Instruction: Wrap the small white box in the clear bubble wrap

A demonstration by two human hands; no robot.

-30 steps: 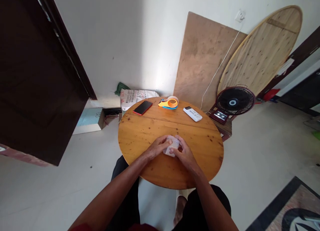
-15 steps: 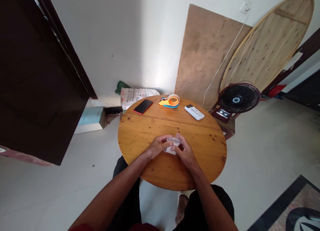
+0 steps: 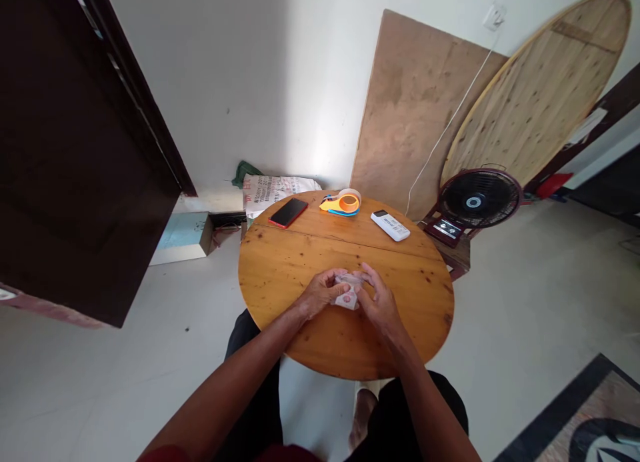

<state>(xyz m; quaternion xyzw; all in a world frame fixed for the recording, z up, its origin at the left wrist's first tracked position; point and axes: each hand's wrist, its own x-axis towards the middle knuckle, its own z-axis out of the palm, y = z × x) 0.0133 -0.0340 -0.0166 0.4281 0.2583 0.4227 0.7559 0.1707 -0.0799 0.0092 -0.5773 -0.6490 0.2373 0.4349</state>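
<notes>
Both hands meet over the middle of a round wooden table [image 3: 280,275]. My left hand [image 3: 320,294] and my right hand [image 3: 379,301] pinch a small whitish packet [image 3: 347,298] between them, just above the tabletop. The packet looks like crumpled clear wrap with a faint pink mark; most of it is hidden by my fingers.
At the table's far edge lie a red phone [image 3: 287,213], an orange and blue tape dispenser [image 3: 341,203] and a white remote [image 3: 391,225]. A floor fan [image 3: 477,201] stands on the right, a dark door [image 3: 75,155] on the left, and boards lean on the wall.
The packet has turned a little between my fingers and my right hand has shifted slightly to the right. The view has drifted a bit; the table things stay put.
</notes>
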